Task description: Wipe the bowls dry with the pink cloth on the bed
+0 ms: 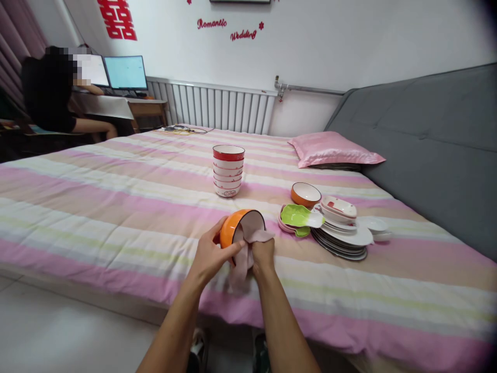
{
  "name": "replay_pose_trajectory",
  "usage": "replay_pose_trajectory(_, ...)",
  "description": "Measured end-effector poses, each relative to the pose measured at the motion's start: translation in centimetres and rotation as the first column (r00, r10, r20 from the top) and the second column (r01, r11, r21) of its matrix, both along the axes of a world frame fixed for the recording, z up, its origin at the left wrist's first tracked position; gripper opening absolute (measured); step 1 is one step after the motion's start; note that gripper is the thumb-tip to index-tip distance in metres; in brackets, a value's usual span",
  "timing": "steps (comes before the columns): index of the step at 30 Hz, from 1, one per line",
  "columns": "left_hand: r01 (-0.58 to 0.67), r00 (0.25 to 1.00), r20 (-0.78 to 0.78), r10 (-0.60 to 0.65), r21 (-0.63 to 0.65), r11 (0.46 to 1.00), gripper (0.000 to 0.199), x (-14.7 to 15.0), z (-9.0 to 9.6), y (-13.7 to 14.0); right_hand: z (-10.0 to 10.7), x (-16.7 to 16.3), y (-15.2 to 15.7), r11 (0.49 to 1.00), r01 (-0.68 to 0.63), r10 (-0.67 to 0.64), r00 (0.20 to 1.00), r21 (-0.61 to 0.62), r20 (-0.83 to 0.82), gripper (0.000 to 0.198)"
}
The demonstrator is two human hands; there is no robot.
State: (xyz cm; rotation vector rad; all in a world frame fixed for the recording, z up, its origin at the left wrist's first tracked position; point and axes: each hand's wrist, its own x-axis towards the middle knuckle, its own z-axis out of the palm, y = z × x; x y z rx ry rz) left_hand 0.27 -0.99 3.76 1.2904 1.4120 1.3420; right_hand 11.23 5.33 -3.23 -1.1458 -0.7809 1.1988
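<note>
An orange bowl (230,228) with a white inside and dark rim is tilted on its side above the near part of the bed. My left hand (212,248) grips it from the left, thumb over the rim. Inside the bowl's opening, my right hand (264,254) is closed on a pale pink cloth (243,264), its fingers partly hidden by the cloth and bowl. One end of the cloth hangs below the rim. Beyond the bowl stands a stack of white bowls (228,178) with a red-banded one on top.
To the right lie another orange bowl (301,196), green leaf-shaped dishes (295,215) and a pile of plates (359,235). A pink pillow (337,147) rests near the grey headboard (423,124). Cables (184,129) lie at the far edge. A person (50,93) sits at a desk, back left.
</note>
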Motion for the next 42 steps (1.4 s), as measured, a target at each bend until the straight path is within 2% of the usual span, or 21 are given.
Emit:
replay_pose_trajectory(4, 0.063, 0.998, 0.015, -0.063, 0.005, 0.998, 0.076, -0.6, 0.1, 0.0, 0.9, 0.3, -0.4, 0.996, -0.052, 0.049, 0.998, 0.069, 0.048, 0.024)
replay_pose_trajectory(8, 0.112, 0.994, -0.019, -0.112, -0.006, 0.994, 0.061, -1.3, 0.4, -0.2, 1.2, 0.6, -0.5, 0.986, -0.119, 0.105, 0.987, 0.120, 0.121, 0.023)
replay_pose_trajectory(17, 0.177, 0.984, 0.000, -0.179, -0.144, 0.974, 0.042, -2.7, 0.7, -0.6, 1.3, 1.1, -0.7, 0.932, -0.294, 0.234, 0.934, 0.212, 0.269, 0.022)
replay_pose_trajectory(24, 0.202, 0.978, 0.021, -0.206, -0.316, 0.927, 0.039, -3.5, 0.7, -0.6, 1.6, 1.1, -0.9, 0.832, -0.477, 0.360, 0.853, 0.283, 0.378, 0.030)
replay_pose_trajectory(30, 0.204, 0.977, 0.023, -0.212, -0.381, 0.902, 0.038, -3.9, 0.5, -0.7, 1.6, 0.9, -1.0, 0.787, -0.537, 0.390, 0.815, 0.305, 0.429, 0.032)
replay_pose_trajectory(32, 0.222, 0.975, 0.072, -0.210, -0.351, 0.910, 0.038, -3.7, 0.6, -0.7, 1.6, 0.8, -0.9, 0.807, -0.512, 0.380, 0.832, 0.294, 0.405, 0.029)
replay_pose_trajectory(35, 0.242, 0.964, 0.166, -0.207, -0.235, 0.941, 0.044, -3.0, 0.8, -0.7, 1.4, 0.5, -0.6, 0.918, -0.335, 0.282, 0.928, 0.210, 0.244, 0.024)
replay_pose_trajectory(37, 0.195, 0.970, 0.183, -0.163, -0.176, 0.965, 0.054, -2.6, 0.9, -0.6, 1.0, 0.3, -0.3, 0.971, -0.201, 0.182, 0.973, 0.131, 0.143, 0.024)
replay_pose_trajectory(40, 0.034, 0.985, 0.173, -0.007, -0.155, 0.987, 0.071, -1.9, 0.7, -0.2, 0.4, 0.1, 0.3, 0.995, -0.076, 0.071, 0.994, 0.063, 0.082, 0.024)
replay_pose_trajectory(42, -0.025, 0.980, 0.189, 0.054, -0.153, 0.988, 0.078, -1.2, 0.5, 0.0, 0.1, 0.0, 0.6, 1.000, -0.006, 0.005, 0.999, 0.021, 0.041, 0.024)
